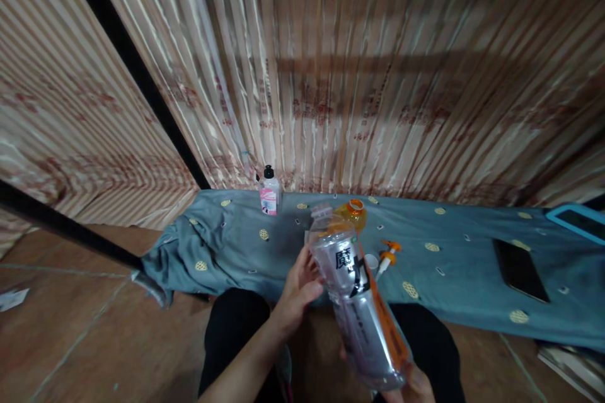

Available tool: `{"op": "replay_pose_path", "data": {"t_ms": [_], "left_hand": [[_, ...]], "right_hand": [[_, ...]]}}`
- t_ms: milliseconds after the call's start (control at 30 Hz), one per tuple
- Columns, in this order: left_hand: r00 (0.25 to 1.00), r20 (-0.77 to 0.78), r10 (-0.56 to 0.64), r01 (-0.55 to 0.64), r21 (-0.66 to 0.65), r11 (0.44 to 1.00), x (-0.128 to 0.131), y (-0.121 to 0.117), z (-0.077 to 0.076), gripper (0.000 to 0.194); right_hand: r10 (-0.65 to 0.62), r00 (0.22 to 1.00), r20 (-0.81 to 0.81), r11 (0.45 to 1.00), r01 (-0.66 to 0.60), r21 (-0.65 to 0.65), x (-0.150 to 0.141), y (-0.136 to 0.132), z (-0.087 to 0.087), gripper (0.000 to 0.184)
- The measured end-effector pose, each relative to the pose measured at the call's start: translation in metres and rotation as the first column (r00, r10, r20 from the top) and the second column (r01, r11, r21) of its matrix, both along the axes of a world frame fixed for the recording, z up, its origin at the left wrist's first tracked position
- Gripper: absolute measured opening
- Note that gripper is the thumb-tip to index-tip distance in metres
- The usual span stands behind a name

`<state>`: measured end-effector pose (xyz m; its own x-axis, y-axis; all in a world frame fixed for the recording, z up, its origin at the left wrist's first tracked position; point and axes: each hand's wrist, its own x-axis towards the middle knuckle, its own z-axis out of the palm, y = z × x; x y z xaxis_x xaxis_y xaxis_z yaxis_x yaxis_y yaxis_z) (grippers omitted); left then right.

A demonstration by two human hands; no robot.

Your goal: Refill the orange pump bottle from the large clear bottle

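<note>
Tilted across my lap is a large clear plastic bottle (352,308) with a silver and orange label bearing black characters. Its neck points away from me, up and to the left. My left hand (302,286) is closed around the side of its upper part. The base rests in my right hand (412,384), whose fingers wrap the lower end and are partly hidden. Just behind the bottle's shoulder stands an orange bottle (359,217) with an open mouth. Right of it lie an orange and white pump head (390,254) and a small white round piece (371,261).
A clear bottle with a black cap and pink label (270,195) stands at the back of the cloth-covered bench (236,252). On the right lie a black phone (520,269) and a blue-edged device (562,219). Dark poles (137,75) cross the left, before a striped curtain (331,75).
</note>
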<state>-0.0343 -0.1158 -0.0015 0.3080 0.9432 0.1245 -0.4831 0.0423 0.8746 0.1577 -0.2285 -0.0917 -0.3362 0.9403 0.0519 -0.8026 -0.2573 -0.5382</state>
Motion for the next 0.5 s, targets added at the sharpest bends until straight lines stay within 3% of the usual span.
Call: {"op": "replay_pose_path", "data": {"t_ms": [133,267,400,500], "left_hand": [[0.997,0.021,0.072,-0.070,-0.072,0.995,-0.015,-0.011,0.001,0.081],[0.990,-0.045,0.136,-0.140,-0.094,0.986,-0.030,-0.010,0.004,0.075],[0.978,-0.101,0.181,-0.188,-0.058,0.981,-0.036,-0.011,0.009,0.084],[0.970,-0.101,0.222,-0.231,-0.084,0.969,-0.038,-0.011,0.011,0.083]], "right_hand": [[0.013,0.999,0.043,0.999,-0.014,0.029,-0.022,0.008,-0.005,0.038],[-0.071,0.996,0.044,0.993,0.075,-0.087,-0.039,0.010,0.002,0.044],[0.032,0.994,0.104,0.999,-0.034,0.010,-0.047,0.019,0.009,0.047],[-0.004,0.987,0.158,1.000,0.003,0.007,-0.056,0.029,0.022,0.059]]}}
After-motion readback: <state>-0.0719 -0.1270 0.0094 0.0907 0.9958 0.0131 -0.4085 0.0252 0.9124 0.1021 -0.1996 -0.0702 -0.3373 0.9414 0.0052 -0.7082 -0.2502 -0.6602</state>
